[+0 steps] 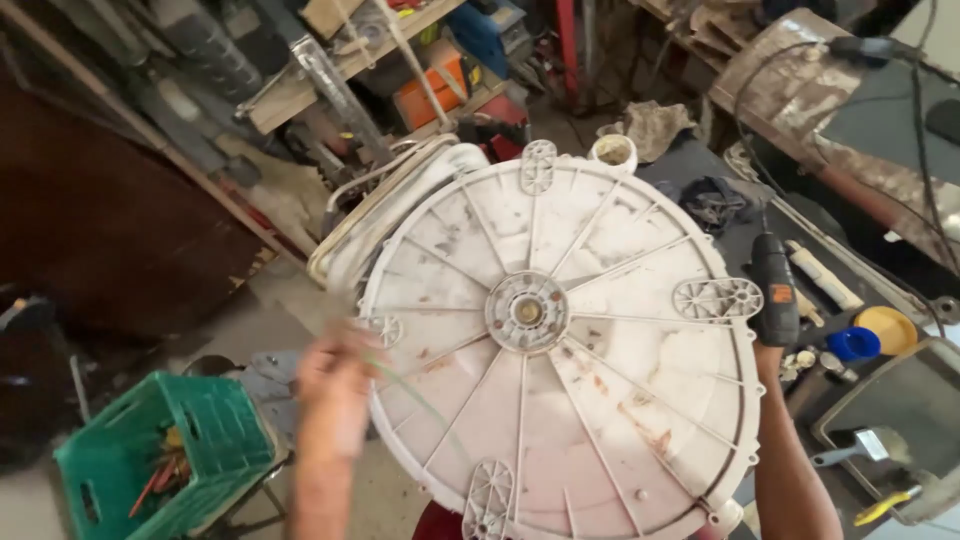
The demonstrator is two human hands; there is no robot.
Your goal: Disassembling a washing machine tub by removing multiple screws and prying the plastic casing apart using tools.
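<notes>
A large round white plastic washer tub [600, 350] with radial ribs and a metal hub [527, 312] at its centre fills the middle, its ribbed back facing me. My left hand [335, 385] is blurred at the tub's left rim, with a thin greenish wire or strip [420, 400] running from it across the tub; whether it grips the strip is unclear. My right forearm [790, 470] rises along the tub's right edge. My right hand is mostly hidden behind the rim and holds a black rotary power tool [775, 290] upright.
A green plastic crate [165, 450] with hand tools stands on the floor at lower left. Cluttered wooden shelves [350, 60] run along the back. On the right a workbench holds a blue cap [853, 343], a yellow lid [888, 328], a tray [900, 420] and cables.
</notes>
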